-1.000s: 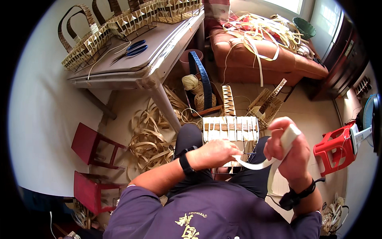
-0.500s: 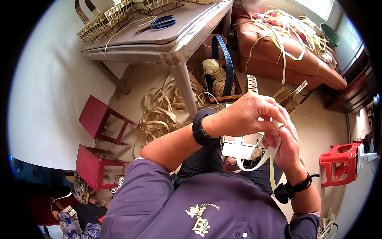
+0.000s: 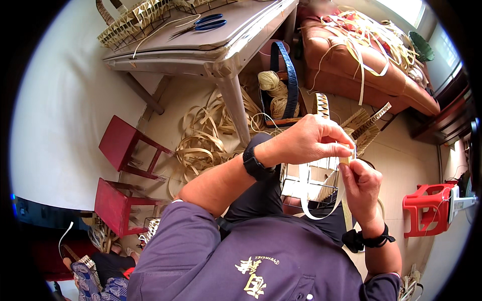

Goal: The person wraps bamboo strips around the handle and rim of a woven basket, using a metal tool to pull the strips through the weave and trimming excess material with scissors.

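My left hand (image 3: 321,140) pinches a pale flat weaving strip (image 3: 304,195) between thumb and fingertips. Just below and to its right, my right hand (image 3: 362,183) grips the same strip with curled fingers, the two thumbs close together. The strip hangs from the hands in a loose loop. Under them, at my lap, is a partly woven wire-frame basket (image 3: 317,188), much of it hidden by my hands. A patterned woven handle (image 3: 322,105) rises beyond my left hand.
A table (image 3: 165,62) at the far left carries blue-handled scissors (image 3: 210,24) and a woven basket (image 3: 133,24). Coiled strips (image 3: 201,150) lie on the floor near red stools (image 3: 118,143). A brown sofa (image 3: 326,55) heaped with strips is far right; a red plastic stool (image 3: 424,213) stands right.
My right hand has dropped slightly and its fingers have curled in. My left hand's fingertips have shifted a little, still pinching the strip. The view has shifted slightly.
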The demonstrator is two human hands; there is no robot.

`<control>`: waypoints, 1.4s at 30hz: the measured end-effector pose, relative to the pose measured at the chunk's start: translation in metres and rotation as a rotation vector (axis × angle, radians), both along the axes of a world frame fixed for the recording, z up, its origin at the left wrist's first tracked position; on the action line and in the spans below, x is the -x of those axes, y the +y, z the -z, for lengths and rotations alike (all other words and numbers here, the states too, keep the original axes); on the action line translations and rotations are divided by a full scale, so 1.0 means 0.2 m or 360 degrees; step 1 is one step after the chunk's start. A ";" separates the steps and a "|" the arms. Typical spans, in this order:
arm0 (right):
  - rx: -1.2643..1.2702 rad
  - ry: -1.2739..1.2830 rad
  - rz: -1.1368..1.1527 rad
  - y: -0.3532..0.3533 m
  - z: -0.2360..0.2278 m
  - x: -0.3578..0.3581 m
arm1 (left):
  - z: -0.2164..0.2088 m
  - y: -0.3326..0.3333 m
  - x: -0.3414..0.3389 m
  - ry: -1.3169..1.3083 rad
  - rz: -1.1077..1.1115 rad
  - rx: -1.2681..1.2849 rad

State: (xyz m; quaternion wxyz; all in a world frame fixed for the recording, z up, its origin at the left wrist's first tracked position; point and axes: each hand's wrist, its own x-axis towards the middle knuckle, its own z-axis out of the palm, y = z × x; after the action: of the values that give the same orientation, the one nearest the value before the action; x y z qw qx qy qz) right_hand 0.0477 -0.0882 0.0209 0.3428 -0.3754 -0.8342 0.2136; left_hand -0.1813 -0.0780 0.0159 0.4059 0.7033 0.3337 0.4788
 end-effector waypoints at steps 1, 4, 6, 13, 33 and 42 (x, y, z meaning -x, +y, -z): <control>0.0042 -0.0001 0.0007 -0.01 0.00 0.00 | 0.01 0.00 0.00 -0.0051 0.0007 -0.0007; 0.0156 -0.0028 -0.0058 -0.02 0.02 0.01 | 0.02 0.00 -0.01 -0.0021 -0.0080 -0.0124; 0.0315 0.0169 -0.0002 -0.03 0.06 0.03 | 0.03 0.01 -0.02 0.0149 -0.0230 -0.0279; 0.1660 0.0632 -0.0027 0.06 0.21 -0.01 | 0.23 0.05 0.10 0.0185 -0.0405 0.0058; 0.2102 0.0425 0.0191 0.36 0.50 0.12 | 0.66 0.17 0.16 0.0981 -0.0177 -0.0061; 0.2138 0.0459 0.0236 0.26 0.40 0.12 | 0.55 0.17 0.10 0.1164 -0.0049 -0.0005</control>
State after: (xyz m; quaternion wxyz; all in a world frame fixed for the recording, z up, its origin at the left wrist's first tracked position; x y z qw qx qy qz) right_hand 0.0241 -0.0362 -0.0589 0.1572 -0.5304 -0.4393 0.7078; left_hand -0.2005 -0.0430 -0.0948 0.2512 0.8235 0.4667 0.2023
